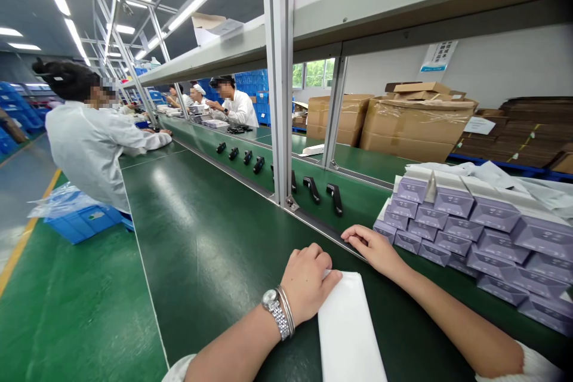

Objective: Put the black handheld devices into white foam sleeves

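Note:
My left hand (pixel 307 279), with a watch and bangles at the wrist, is curled into a loose fist and presses on the far end of a flat white packet (pixel 347 331) lying on the green bench (pixel 201 239). My right hand (pixel 370 246) rests on the bench just beyond it, fingers stretched toward the metal rail and holding nothing. It lies right beside a stack of small purple boxes (pixel 470 224). Several black handle-shaped parts (pixel 335 197) lie on the conveyor strip past the rail.
An aluminium post (pixel 280 77) rises in front of me under an overhead shelf. A person in a white coat (pixel 92 143) works at the bench to the left, others sit farther back. Cardboard cartons (pixel 412 119) are stacked behind. A blue crate (pixel 83 221) sits on the floor.

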`<state>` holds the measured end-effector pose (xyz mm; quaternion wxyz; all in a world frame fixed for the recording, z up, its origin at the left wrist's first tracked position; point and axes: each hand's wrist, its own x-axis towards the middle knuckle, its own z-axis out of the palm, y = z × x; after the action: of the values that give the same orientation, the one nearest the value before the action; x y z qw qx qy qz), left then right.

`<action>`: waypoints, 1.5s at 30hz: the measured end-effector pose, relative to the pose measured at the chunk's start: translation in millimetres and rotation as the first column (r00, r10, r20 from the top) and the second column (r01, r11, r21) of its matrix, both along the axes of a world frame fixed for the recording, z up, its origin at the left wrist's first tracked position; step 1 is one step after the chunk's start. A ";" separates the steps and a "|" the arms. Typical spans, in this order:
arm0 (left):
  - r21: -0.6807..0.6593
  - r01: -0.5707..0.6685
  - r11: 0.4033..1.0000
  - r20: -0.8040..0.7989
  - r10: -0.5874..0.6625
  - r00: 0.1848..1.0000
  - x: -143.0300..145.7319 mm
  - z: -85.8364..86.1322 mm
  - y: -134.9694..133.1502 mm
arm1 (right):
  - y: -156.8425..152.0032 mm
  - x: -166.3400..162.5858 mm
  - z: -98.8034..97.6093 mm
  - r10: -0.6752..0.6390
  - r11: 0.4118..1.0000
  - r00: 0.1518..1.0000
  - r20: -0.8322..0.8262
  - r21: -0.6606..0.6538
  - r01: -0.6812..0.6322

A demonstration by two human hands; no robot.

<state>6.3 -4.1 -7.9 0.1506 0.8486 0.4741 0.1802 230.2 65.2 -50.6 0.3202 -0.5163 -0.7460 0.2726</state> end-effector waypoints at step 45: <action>-0.207 -0.087 0.974 -0.006 0.088 0.996 -3.5 21.3 7.5 | 103.9 -4.4 18.3 -0.414 0.909 0.910 0.014 -0.042 0.414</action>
<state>2.7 3.4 13.3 0.2307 0.8064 0.5269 0.1374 225.7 169.1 -32.2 0.3572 -0.6703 -0.6144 0.2138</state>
